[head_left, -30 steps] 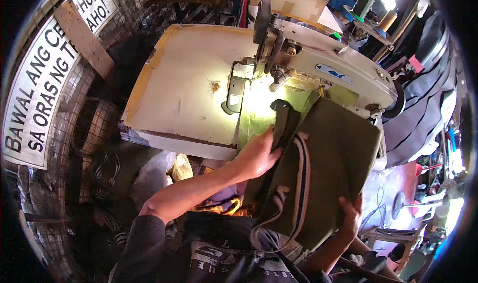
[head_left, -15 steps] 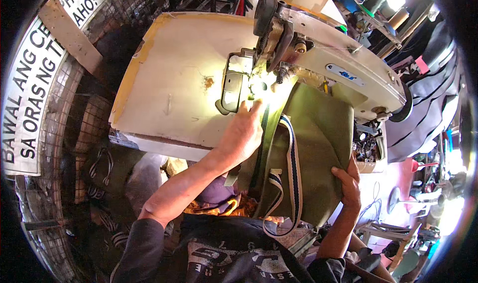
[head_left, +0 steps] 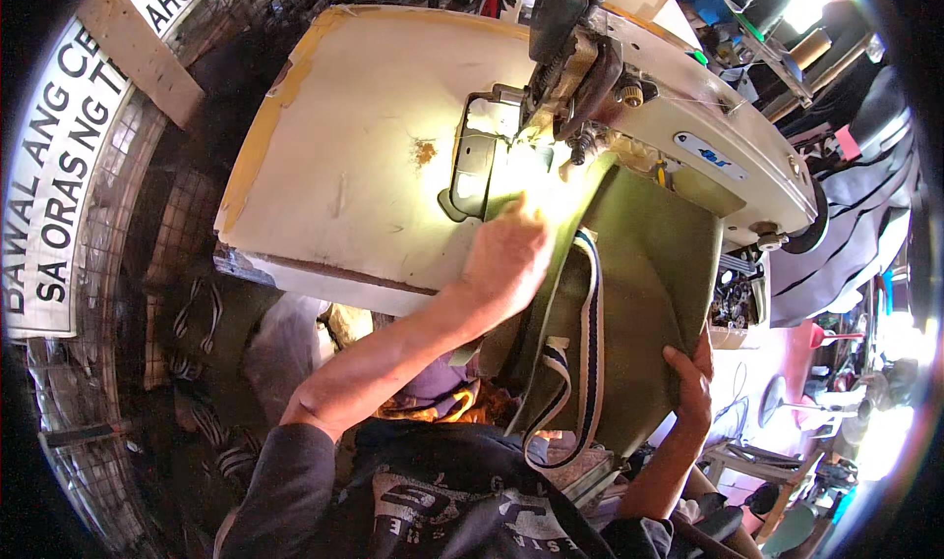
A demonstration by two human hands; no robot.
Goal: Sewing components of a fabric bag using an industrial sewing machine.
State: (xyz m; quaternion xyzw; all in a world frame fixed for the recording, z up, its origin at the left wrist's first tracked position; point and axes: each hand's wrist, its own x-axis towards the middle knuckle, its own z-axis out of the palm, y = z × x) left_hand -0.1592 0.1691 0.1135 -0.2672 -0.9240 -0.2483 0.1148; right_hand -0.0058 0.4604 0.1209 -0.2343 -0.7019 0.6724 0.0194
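Under the lit head of a sewing machine [head_left: 678, 117] lies a large piece of olive fabric [head_left: 639, 274], which drapes off the bed toward me. My left hand [head_left: 511, 254] is just in front of the needle area, its fingers bunched on the fabric's left edge; glare washes out the fingertips. At the right, my right hand [head_left: 694, 377] grips the outer edge of the fabric, thumb on the near face and fingers mostly behind. Between the hands, a white-and-navy striped strap [head_left: 592, 333] hangs in a loop over the fabric.
The pale machine table [head_left: 364, 117] with a taped edge extends left of the needle. Thread spools [head_left: 765, 10] stand at the upper right. Wire mesh [head_left: 98, 392] and a printed sign [head_left: 59, 195] line the left side. Dark fabric pieces [head_left: 855, 215] hang beyond the machine.
My left hand has gone from outstretched fingers beside the needle plate to bunched fingers on the fabric edge. The right hand keeps its hold. The whole view has shifted slightly.
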